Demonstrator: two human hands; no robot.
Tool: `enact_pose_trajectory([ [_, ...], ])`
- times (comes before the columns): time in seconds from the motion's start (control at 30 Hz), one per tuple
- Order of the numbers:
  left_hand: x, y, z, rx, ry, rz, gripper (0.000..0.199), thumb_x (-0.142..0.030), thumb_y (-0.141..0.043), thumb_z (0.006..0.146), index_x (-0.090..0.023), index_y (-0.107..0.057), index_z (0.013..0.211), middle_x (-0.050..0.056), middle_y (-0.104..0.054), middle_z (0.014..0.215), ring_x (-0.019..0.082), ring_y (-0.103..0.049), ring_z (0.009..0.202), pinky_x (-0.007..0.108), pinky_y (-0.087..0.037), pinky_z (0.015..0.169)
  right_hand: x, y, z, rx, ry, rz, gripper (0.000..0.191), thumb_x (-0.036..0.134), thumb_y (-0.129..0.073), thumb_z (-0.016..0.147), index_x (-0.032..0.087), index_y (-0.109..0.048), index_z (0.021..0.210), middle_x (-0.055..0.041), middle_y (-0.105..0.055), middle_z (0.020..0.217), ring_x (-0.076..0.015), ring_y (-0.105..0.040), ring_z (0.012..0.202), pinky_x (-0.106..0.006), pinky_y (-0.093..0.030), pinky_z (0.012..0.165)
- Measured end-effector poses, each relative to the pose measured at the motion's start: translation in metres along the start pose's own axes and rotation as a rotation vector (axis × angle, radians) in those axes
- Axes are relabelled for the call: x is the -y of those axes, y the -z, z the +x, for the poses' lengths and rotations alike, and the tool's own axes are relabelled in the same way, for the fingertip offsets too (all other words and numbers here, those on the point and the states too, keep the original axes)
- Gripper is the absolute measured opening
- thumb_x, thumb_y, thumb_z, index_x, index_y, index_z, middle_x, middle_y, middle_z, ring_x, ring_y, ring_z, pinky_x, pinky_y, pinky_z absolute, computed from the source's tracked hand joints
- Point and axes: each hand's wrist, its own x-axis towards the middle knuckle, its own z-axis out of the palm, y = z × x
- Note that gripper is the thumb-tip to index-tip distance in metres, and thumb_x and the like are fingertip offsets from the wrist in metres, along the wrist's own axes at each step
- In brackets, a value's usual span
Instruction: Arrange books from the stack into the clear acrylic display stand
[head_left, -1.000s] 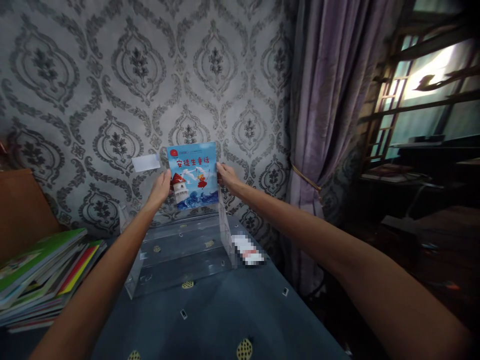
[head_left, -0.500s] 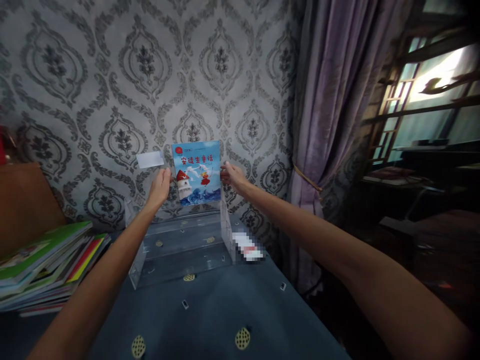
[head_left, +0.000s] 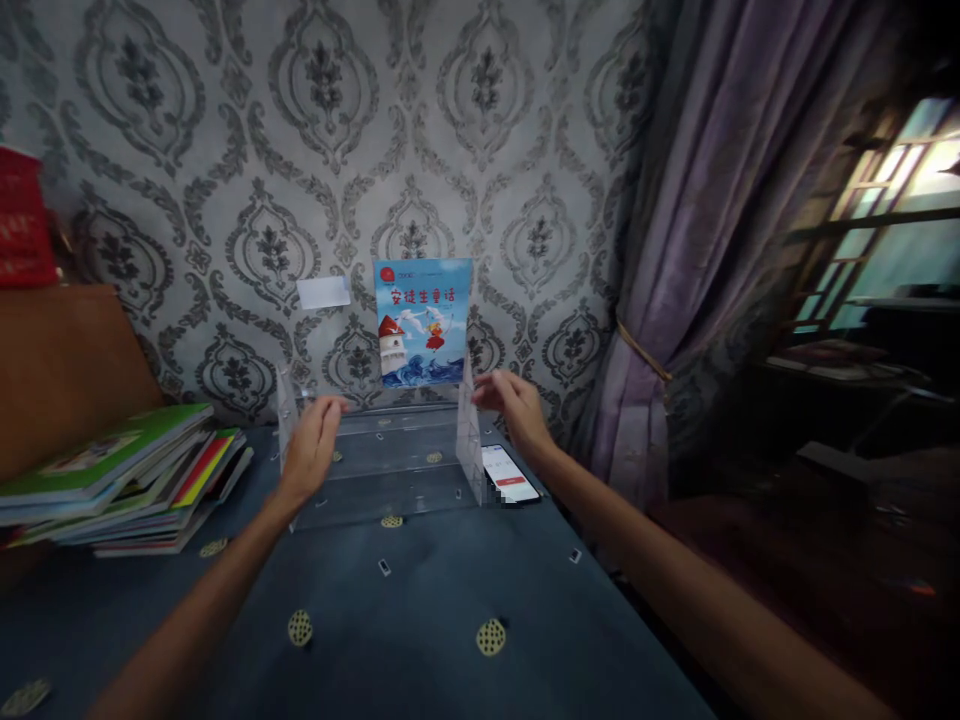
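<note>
A blue picture book [head_left: 424, 335] with red Chinese lettering stands upright at the back of a clear acrylic rack [head_left: 470, 440], facing me. Below and left of the book, my left hand [head_left: 315, 448] hangs over the rack's left side, empty, with its fingers stretched out. On the other side, my right hand [head_left: 516, 405] is just outside the rack's right panel, its fingers loosely bent and holding nothing. Both hands are apart from the book.
On the left lies a pile of books [head_left: 135, 480] in front of a brown box [head_left: 67, 370] with a red object [head_left: 26, 220] on top. A phone [head_left: 510, 475] lies right of the rack. A white label [head_left: 324, 292] shows against the wallpaper. A tied purple curtain [head_left: 675, 290] hangs at right.
Both hands have let go of the book's sides and moved down and apart. The book stays standing in the rack. My view has shifted, and the phone's screen now shows more clearly.
</note>
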Motion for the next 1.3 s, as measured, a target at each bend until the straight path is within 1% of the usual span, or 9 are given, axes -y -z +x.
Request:
enact_pose_trajectory([
  [0.13,0.024,0.009,-0.065,0.065,0.003,0.026,0.03,-0.043,-0.04,0.098,-0.028,-0.066,0.094,0.009,-0.071,0.095,0.028,-0.066,0.097,0.045,-0.051,0.091,-0.025,-0.012,-0.08,0.341,-0.081,-0.134,0.043,0.067,-0.06,0.085,0.027,-0.071,0.074,-0.0027,-0.066,0.059,-0.0195,-0.06,0.056,-0.034,-0.05,0.06],
  [0.27,0.052,0.012,-0.106,0.046,-0.031,0.037,0.027,-0.036,-0.042,0.099,-0.031,-0.068,0.098,0.007,-0.071,0.095,0.026,-0.067,0.096,0.042,-0.054,0.089,-0.052,-0.049,-0.129,0.553,-0.224,-0.126,0.043,0.066,-0.058,0.085,0.027,-0.069,0.071,-0.0019,-0.066,0.06,-0.0193,-0.06,0.057,-0.032,-0.047,0.059],
  [0.4,0.071,0.022,-0.119,0.037,-0.219,0.167,0.025,-0.029,-0.043,0.101,-0.024,-0.068,0.099,0.006,-0.071,0.093,0.023,-0.066,0.092,0.039,-0.055,0.085,-0.071,-0.095,-0.159,0.707,-0.287,-0.083,0.048,0.068,-0.058,0.085,0.023,-0.067,0.073,-0.0018,-0.065,0.061,-0.0171,-0.058,0.057,-0.03,-0.046,0.06],
  [0.53,0.089,0.044,-0.11,-0.024,-0.192,0.297,0.027,-0.028,-0.04,0.103,-0.019,-0.065,0.1,0.007,-0.069,0.089,0.021,-0.062,0.089,0.036,-0.052,0.083,-0.08,-0.122,-0.183,0.814,-0.296,-0.112,0.051,0.066,-0.055,0.087,0.019,-0.064,0.07,-0.0029,-0.064,0.061,-0.0154,-0.055,0.058,-0.028,-0.042,0.059],
  [0.67,0.111,0.081,-0.095,-0.222,-0.091,0.526,0.03,-0.029,-0.036,0.104,-0.019,-0.064,0.098,0.007,-0.068,0.09,0.022,-0.059,0.091,0.038,-0.048,0.087,-0.081,-0.121,-0.192,0.849,-0.235,-0.188,0.048,0.059,-0.052,0.091,0.019,-0.065,0.068,-0.0039,-0.065,0.067,-0.0168,-0.058,0.066,-0.029,-0.042,0.065],
  [0.8,0.131,0.137,-0.086,-0.373,0.085,0.784,0.031,-0.029,-0.036,0.101,-0.018,-0.064,0.099,0.012,-0.068,0.098,0.027,-0.059,0.098,0.044,-0.045,0.093,-0.079,-0.119,-0.191,0.845,-0.238,-0.2,0.047,0.058,-0.05,0.092,0.019,-0.066,0.071,-0.0034,-0.064,0.067,-0.0176,-0.059,0.066,-0.029,-0.043,0.065],
  [0.93,0.146,0.197,-0.086,-0.472,0.259,0.949,0.039,-0.023,-0.035,0.097,-0.011,-0.063,0.121,0.019,-0.066,0.119,0.035,-0.055,0.116,0.052,-0.043,0.099,-0.077,-0.12,-0.19,0.85,-0.223,-0.223,0.047,0.056,-0.05,0.092,0.019,-0.064,0.067,-0.0041,-0.065,0.067,-0.0179,-0.059,0.067,-0.03,-0.043,0.066],
  [1.1,0.163,0.252,-0.089,-0.134,0.334,1.022,0.053,-0.023,-0.044,0.089,-0.01,-0.054,0.139,0.021,-0.059,0.136,0.038,-0.05,0.129,0.055,-0.041,0.106,-0.075,-0.12,-0.191,0.859,-0.23,-0.208,0.047,0.056,-0.05,0.092,0.019,-0.065,0.069,-0.0043,-0.066,0.068,-0.0178,-0.06,0.067,-0.029,-0.044,0.067],
  [1.3,0.167,0.292,-0.069,0.316,0.278,1.114,0.056,-0.03,-0.049,0.092,-0.018,-0.047,0.147,0.014,-0.053,0.149,0.032,-0.049,0.135,0.047,-0.041,0.109,-0.077,-0.121,-0.19,0.859,-0.24,-0.207,0.049,0.062,-0.05,0.091,0.019,-0.067,0.074,-0.005,-0.067,0.068,-0.0184,-0.06,0.066,-0.03,-0.045,0.065],
])
